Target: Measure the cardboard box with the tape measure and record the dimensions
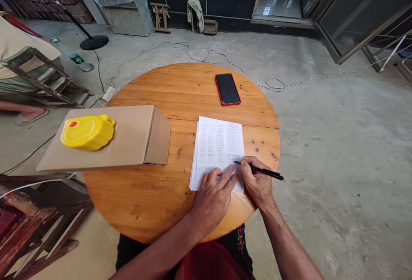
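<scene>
A small stack of white paper [206, 170] lies near the front right of the round wooden table [141, 194]. Rows of handwriting in several columns cover most of the top sheet. My left hand [214, 196] rests on the lower part of the paper, fingers spread out flat. In my right hand [257, 181] is a black pen [267, 171], pinched between thumb and fingers. Its tip meets the paper near the end of the lowest written rows, at the right. The pen's back end points right, past the table edge.
A cardboard box [128, 138] overhangs the table's left edge, with a yellow plastic container [88, 132] on top. A red-edged phone [228, 89] lies at the back. Cables [222, 57] cross the floor. A seated person [28, 48] is at the left by a wooden chair [48, 76].
</scene>
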Demonstrator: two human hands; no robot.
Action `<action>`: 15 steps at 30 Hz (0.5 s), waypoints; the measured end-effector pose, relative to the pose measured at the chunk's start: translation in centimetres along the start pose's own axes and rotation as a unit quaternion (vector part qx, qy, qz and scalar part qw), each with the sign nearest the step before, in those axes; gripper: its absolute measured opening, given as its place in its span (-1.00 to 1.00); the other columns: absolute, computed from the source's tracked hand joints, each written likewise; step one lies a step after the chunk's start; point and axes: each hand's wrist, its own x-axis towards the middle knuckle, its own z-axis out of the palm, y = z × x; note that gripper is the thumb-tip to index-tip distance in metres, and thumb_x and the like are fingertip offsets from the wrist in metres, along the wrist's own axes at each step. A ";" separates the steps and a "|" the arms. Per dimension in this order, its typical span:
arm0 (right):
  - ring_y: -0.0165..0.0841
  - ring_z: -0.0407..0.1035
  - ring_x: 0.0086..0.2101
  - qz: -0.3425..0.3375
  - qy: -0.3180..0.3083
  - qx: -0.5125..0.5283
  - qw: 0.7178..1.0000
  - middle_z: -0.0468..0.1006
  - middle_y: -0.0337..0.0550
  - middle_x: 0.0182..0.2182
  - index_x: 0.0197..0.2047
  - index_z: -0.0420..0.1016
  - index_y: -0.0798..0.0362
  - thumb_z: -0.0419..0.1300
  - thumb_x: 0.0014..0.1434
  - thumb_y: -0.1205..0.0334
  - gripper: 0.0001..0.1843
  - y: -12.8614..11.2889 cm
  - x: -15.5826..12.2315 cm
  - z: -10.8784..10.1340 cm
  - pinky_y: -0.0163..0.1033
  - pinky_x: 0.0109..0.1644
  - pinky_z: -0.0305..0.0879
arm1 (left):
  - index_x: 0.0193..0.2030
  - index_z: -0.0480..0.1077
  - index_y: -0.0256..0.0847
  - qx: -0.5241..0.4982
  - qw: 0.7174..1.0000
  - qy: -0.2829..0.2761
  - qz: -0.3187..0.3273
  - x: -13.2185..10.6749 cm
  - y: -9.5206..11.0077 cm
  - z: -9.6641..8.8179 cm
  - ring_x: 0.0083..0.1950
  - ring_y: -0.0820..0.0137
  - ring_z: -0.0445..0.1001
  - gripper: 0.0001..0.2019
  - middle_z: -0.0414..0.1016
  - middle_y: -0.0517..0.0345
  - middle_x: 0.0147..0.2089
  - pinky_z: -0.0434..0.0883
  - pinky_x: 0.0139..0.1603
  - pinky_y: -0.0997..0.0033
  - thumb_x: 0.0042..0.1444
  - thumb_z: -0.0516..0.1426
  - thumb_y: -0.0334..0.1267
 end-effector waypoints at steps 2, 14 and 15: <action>-0.36 0.40 -0.50 -0.001 -0.003 -0.002 1.000 0.55 -0.25 -0.51 -0.35 0.51 0.03 0.13 0.23 0.19 -0.82 0.0 0.0 0.0 -0.29 -0.40 0.32 | 0.24 0.28 -0.12 -0.001 1.000 -0.001 0.001 0.0 0.0 0.0 0.09 0.17 0.26 -0.48 0.23 0.22 0.39 0.35 0.08 0.04 0.13 0.10 -0.50; -0.37 0.38 -0.50 -0.001 -0.012 0.014 1.000 0.53 -0.26 -0.52 -0.37 0.50 0.03 0.13 0.23 0.20 -0.82 0.1 -0.1 -0.1 -0.29 -0.39 0.31 | 0.25 0.27 -0.11 0.001 1.000 0.002 -0.001 0.1 0.0 0.0 0.08 0.18 0.28 -0.47 0.25 0.19 0.38 0.36 0.08 0.05 0.13 0.09 -0.50; -0.37 0.37 -0.51 0.003 -0.014 0.020 1.000 0.52 -0.27 -0.53 -0.37 0.50 0.03 0.14 0.23 0.20 -0.82 0.1 -0.1 -0.2 -0.29 -0.40 0.31 | 0.25 0.27 -0.11 0.001 1.000 0.002 0.000 0.1 0.0 0.0 0.08 0.18 0.27 -0.46 0.25 0.18 0.37 0.36 0.08 0.04 0.12 0.09 -0.50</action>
